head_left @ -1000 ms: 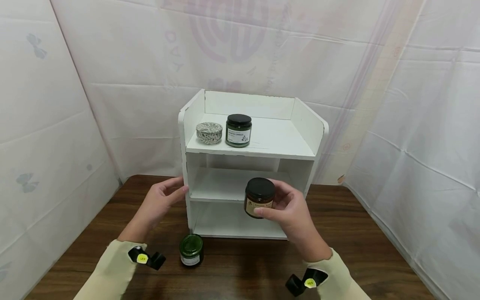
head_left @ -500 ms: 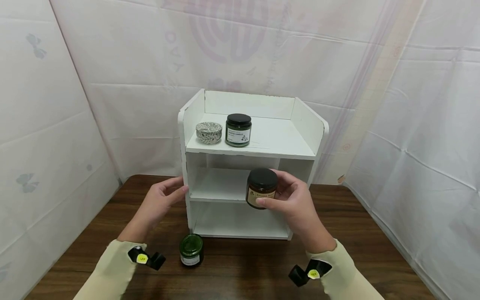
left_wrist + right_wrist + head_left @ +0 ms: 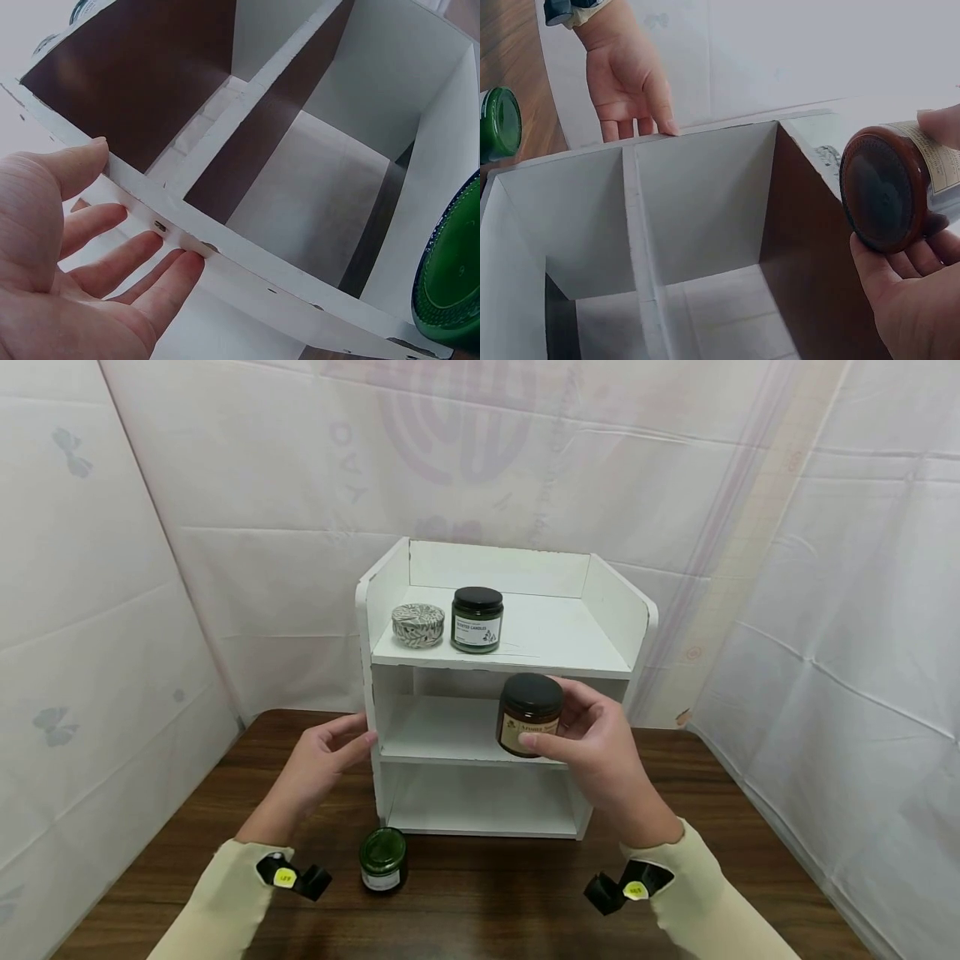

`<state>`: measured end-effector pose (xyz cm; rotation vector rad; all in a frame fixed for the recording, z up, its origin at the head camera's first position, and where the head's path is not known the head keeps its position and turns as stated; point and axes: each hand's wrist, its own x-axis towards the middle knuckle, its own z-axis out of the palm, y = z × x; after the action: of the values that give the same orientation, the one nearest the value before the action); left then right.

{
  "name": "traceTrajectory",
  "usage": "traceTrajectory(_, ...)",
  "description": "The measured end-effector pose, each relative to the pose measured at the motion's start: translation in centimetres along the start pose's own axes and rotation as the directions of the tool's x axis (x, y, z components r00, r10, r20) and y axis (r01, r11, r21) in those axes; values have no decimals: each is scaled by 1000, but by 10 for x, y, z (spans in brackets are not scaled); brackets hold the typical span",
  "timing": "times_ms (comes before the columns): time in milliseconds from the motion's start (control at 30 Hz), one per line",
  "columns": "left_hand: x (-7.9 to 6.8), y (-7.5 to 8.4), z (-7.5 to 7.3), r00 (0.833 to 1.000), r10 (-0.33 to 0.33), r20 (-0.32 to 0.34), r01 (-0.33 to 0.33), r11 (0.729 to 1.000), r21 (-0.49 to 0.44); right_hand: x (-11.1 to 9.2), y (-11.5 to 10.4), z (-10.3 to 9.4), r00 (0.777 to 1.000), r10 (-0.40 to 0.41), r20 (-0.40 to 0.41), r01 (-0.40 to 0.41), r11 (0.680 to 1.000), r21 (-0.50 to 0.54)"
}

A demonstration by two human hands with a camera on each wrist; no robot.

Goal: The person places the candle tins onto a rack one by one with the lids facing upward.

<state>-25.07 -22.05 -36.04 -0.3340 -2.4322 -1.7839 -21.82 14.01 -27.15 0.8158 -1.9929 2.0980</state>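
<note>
My right hand (image 3: 603,747) grips an amber candle jar (image 3: 529,714) with a black lid and tan label, thumb across the label. The jar is held upright in front of the middle shelf of a white shelf unit (image 3: 480,758); its dark base (image 3: 885,191) shows in the right wrist view. My left hand (image 3: 318,764) touches the unit's left side panel, fingers mostly straight and thumb at the front edge, as the left wrist view shows the fingertips (image 3: 191,262) against the panel. Nothing is held in that hand.
A patterned round tin (image 3: 417,627) and a dark green candle jar (image 3: 477,622) with a black lid stand on the top shelf at left. Another green jar (image 3: 383,860) stands on the wooden table (image 3: 480,910) before the unit. White sheets hang behind and at both sides.
My right hand has raised the amber candle jar from near the bottom shelf to just below the top shelf's edge, shifting slightly right. My left hand stays at the side panel.
</note>
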Motion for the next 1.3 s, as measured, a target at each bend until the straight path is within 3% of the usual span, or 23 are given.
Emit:
traceTrajectory(467,0,1,-1,1000,-2,10,2,1000,-6,19,-17,-4,999,-48,5,48,998,35)
traceTrajectory(800,1,-2,-1,1000,1,8,-1,1000,1,33,-29,-6,999,-41,-11,40,997,-72)
traceTrajectory(1300,1,-2,-1,1000,-5,10,5,1000,-10,61,-44,-10,999,-50,-3,50,998,38)
